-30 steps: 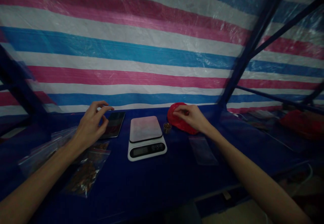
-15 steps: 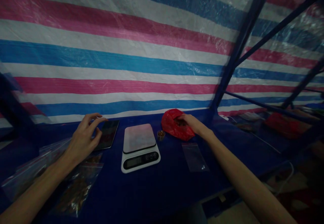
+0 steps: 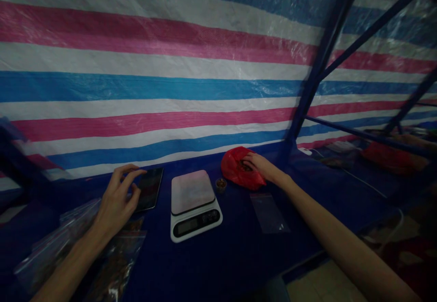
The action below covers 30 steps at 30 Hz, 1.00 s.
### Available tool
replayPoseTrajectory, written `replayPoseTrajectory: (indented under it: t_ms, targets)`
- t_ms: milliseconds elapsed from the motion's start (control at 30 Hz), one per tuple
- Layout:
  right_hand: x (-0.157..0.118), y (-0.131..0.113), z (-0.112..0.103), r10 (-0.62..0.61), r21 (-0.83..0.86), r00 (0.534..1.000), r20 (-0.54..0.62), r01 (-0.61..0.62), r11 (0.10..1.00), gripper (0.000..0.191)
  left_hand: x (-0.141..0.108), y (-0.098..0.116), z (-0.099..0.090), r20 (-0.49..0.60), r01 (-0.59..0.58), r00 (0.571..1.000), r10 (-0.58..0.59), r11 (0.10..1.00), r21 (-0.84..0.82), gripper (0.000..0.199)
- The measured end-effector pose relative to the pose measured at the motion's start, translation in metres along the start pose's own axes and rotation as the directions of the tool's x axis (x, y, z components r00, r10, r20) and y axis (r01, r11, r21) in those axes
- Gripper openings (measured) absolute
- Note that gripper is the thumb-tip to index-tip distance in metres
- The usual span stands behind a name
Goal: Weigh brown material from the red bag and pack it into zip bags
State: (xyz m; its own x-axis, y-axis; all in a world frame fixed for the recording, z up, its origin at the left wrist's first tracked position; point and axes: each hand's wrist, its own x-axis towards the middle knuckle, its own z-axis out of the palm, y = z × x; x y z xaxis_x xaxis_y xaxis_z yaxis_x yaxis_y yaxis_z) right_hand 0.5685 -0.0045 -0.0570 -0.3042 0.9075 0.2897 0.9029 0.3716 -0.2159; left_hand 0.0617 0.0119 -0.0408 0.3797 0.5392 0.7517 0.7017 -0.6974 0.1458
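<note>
My left hand [image 3: 121,195] hovers beside a dark phone or tablet [image 3: 150,188], its fingers bent and thumb apart, holding nothing. At the mouth of a red plastic bag [image 3: 235,167], my right hand [image 3: 261,165] has its fingertips curled down among small brown pieces; what they pinch is hidden. A white kitchen scale [image 3: 193,197] with a bare platform lies between both hands. By its right edge stands a small clear cup [image 3: 221,184] with brown bits in it. A flat clear zip bag [image 3: 269,214] lies below the red bag.
Filled zip bags [image 3: 118,261] lie under and beside my left forearm. Blue metal posts [image 3: 316,76] rise at the right, and a striped plastic sheet [image 3: 153,88] hangs behind the blue table [image 3: 191,270]. Further right, another person's arm [image 3: 418,142] reaches near a second red bag [image 3: 387,156].
My right hand has drawn back slightly in the red bag, so more of its fingers shows. The view has shifted a little. My left hand keeps its pose by the dark device.
</note>
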Motion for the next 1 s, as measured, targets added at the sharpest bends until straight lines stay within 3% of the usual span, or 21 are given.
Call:
replayPoseTrajectory:
  t_ms: [167, 533, 633, 767, 867, 1000]
  targets:
    - [0.0, -0.002, 0.003, -0.061, 0.158, 0.996, -0.06, 0.07, 0.985, 0.021, -0.002, -0.004, 0.0, 0.012, 0.001, 1.0, -0.001, 1.0, 0.003, 0.031]
    - [0.005, -0.007, -0.016, -0.012, 0.057, 0.994, -0.106, 0.018, 0.998, 0.025, 0.002, 0.006, -0.008, 0.022, 0.001, 1.0, -0.001, 1.0, 0.016, 0.031]
    - [0.002, -0.022, -0.033, 0.0, 0.054, 0.975, -0.222, 0.013, 0.998, 0.026, 0.001, 0.002, -0.008, 0.014, 0.003, 1.0, -0.004, 0.999, 0.049, 0.03]
    - [0.003, -0.063, -0.042, -0.013, 0.19, 0.936, -0.352, 0.084, 0.978, 0.021, 0.002, 0.004, -0.01, 0.023, 0.004, 1.0, -0.006, 0.996, 0.084, 0.027]
    - [0.005, -0.097, -0.03, -0.111, 0.283, 0.949, -0.296, 0.198, 0.938, 0.02, 0.003, 0.007, -0.011, 0.024, 0.004, 1.0, -0.006, 0.996, 0.094, 0.025]
    - [0.002, -0.124, -0.012, -0.204, 0.355, 0.976, -0.077, 0.218, 0.909, 0.025, 0.001, 0.006, -0.011, 0.012, 0.029, 0.999, -0.03, 0.993, 0.114, 0.026]
